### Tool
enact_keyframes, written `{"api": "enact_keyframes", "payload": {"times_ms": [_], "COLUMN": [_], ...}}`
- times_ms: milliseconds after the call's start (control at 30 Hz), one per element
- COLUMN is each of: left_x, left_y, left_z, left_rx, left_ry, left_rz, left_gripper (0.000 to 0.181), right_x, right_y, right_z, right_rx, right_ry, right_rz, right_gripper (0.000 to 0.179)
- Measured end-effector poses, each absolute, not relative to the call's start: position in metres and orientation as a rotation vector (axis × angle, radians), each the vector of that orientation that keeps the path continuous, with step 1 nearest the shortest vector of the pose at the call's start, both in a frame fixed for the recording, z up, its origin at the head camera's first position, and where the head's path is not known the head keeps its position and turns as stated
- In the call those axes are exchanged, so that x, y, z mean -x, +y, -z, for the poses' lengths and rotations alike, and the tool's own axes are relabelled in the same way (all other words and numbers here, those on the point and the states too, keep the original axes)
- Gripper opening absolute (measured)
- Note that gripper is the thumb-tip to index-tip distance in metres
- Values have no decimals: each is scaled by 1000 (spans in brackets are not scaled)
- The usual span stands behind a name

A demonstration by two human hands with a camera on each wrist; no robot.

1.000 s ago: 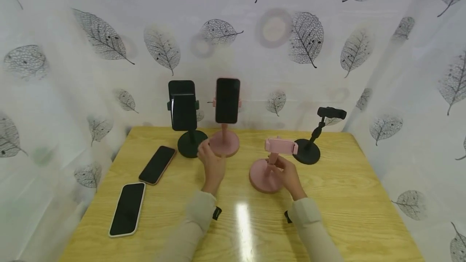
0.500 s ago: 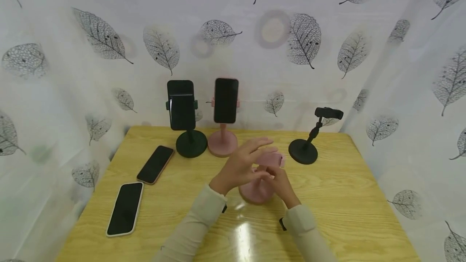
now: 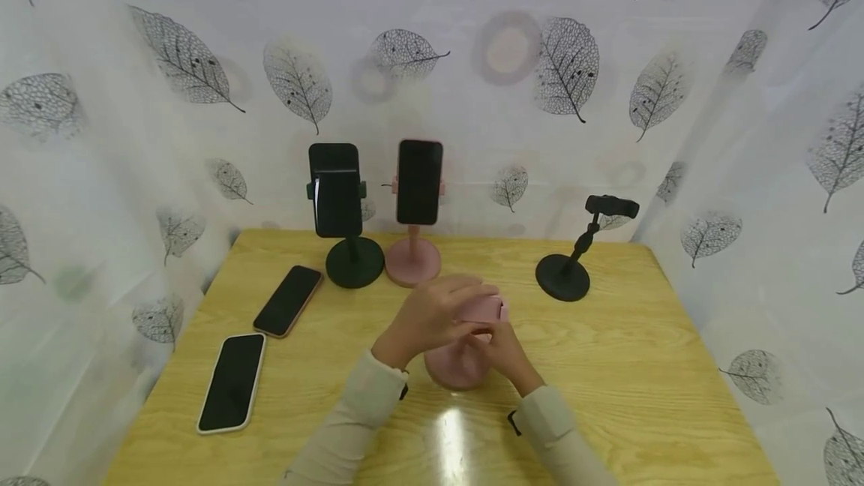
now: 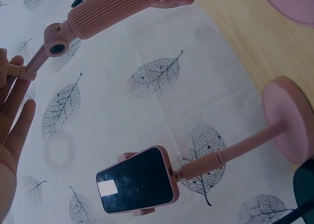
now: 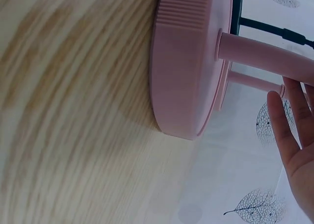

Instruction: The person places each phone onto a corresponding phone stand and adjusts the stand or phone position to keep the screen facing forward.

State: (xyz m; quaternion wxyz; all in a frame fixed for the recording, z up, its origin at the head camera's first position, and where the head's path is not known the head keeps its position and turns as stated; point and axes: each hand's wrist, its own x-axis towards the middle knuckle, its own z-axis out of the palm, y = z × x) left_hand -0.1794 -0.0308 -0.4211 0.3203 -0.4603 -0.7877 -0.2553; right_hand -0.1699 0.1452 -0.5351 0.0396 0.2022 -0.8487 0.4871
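Observation:
A pink phone stand (image 3: pixel 457 367) with an unfilled clamp stands in front of me, its round base on the table. My left hand (image 3: pixel 424 319) holds the clamp at the top, fingers over it and thumb below. In the left wrist view, fingertips reach the thin joint beside the clamp, past the ribbed neck (image 4: pixel 115 11). My right hand (image 3: pixel 508 355) grips the stand's neck just under the clamp. The right wrist view shows the thick pink base (image 5: pixel 179 82) resting on the wood, with right-hand fingers (image 5: pixel 282 121) at the stem. Part of the clamp is hidden by my left hand.
Behind stand a dark green stand (image 3: pixel 355 264) and another pink stand (image 3: pixel 413 261), each bearing a phone. A black stand (image 3: pixel 563 277) is at the back right. Two phones lie on the left, one dark (image 3: pixel 288 301) and one white-edged (image 3: pixel 232 383).
My left hand has come from beside the back stands over to the front pink stand's clamp. That stand has shifted left and nearer to me, with my right hand still on its neck.

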Motion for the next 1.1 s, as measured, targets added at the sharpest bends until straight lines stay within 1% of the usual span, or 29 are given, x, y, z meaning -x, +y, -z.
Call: {"api": "enact_keyframes", "payload": {"times_ms": [100,367,600,667,733,833,900,967,1100], "left_x": [177,170,167,167,168,172,175,178,182], "left_y": [-33,-36,-40,-42,-43,-45,-45,-45,-46], "left_z": [421,424,429,429,429,426,423,420,416], "left_rx": [1198,1169,1223,1237,1248,1271,1285,1296,1284], "left_ry": [-2068,-2077,-2035,-2054,-2089,-2120,-2127,-2129,-2180], "left_rz": [698,730,902,913,897,892,894,918,956], "left_gripper": [54,54,55,56,56,51,47,45,46], "right_x": [168,163,159,158,155,156,157,160,160], "right_y": [142,139,135,135,132,130,130,132,133], "right_z": [534,530,521,519,509,509,509,517,516], "right_rx": [-608,-642,-648,-621,-602,-576,-579,-592,-652], "right_ry": [-2612,-2591,-2568,-2568,-2577,-2586,-2602,-2605,-2606], "right_rz": [-1494,-1513,-1538,-1572,-1613,-1658,-1648,-1634,-1606], "right_gripper": [26,45,40,41,42,45,42,37,22]}}
